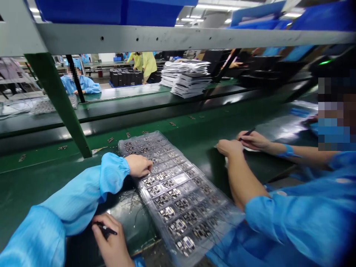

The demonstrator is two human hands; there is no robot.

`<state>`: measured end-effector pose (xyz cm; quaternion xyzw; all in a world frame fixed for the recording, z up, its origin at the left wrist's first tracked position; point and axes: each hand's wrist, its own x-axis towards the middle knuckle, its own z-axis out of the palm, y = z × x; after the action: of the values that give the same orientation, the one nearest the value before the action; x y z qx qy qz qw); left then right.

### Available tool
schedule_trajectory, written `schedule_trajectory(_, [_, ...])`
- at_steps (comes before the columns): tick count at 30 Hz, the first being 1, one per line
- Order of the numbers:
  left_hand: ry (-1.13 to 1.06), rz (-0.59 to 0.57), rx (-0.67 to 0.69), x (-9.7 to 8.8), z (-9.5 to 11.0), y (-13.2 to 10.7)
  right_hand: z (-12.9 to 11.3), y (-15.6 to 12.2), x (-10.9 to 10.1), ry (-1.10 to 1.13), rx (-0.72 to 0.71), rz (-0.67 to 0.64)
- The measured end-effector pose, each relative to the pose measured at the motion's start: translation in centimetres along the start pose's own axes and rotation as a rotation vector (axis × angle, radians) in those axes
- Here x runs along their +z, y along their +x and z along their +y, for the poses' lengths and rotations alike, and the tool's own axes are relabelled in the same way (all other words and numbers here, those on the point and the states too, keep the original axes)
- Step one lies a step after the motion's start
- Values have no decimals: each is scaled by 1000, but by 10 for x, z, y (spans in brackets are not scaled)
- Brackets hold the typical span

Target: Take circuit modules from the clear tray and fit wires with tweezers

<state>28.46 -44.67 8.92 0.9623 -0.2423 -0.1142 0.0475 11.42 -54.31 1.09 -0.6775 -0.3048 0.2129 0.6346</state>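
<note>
My left hand (139, 165), in a blue sleeve, reaches over the left edge of a clear plastic tray (164, 244). Its fingers are curled together at one of the tray's compartments, and whatever is between them is hidden. Small circuit boards (168, 213) fill many compartments in rows. Low in the view my right hand (112, 241) is closed around a slim black pen-shaped tool (105, 229), left of the tray and above the dark bench. Thin black wires (133, 200) spread beside the tray's left edge, between my two hands.
On the right, a co-worker's hands (239, 144) hold a dark slim tool over the green bench (194, 139). Loose small boards (110, 139) lie behind the tray. A slanting green post (59, 105) and a grey beam (178, 39) frame the bench. Paper stacks (186, 78) stand beyond.
</note>
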Motion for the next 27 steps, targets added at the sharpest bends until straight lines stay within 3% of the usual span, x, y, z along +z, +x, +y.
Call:
schedule_trajectory(8, [-236,-52,6,-14,-1,-9,9,0,2,51,-5,-41])
schedule_trajectory(10, [-222,49,15,-21,5,-19,9,0,3,53,15,-56])
schedule_trajectory(13, [-209,313,26,-31,18,-44,9,0,3,67,15,-32])
schedule_trajectory(17, [-508,670,-95,-34,28,-90,18,-2,6,105,41,-8])
schedule_trajectory(19, [-766,803,-236,-26,25,-115,24,-5,9,132,71,11])
schedule_trajectory(21, [-1007,847,-388,-12,19,-143,30,-8,12,164,95,46])
schedule_trajectory(27, [-1438,659,-768,57,15,-216,28,-10,14,236,191,214])
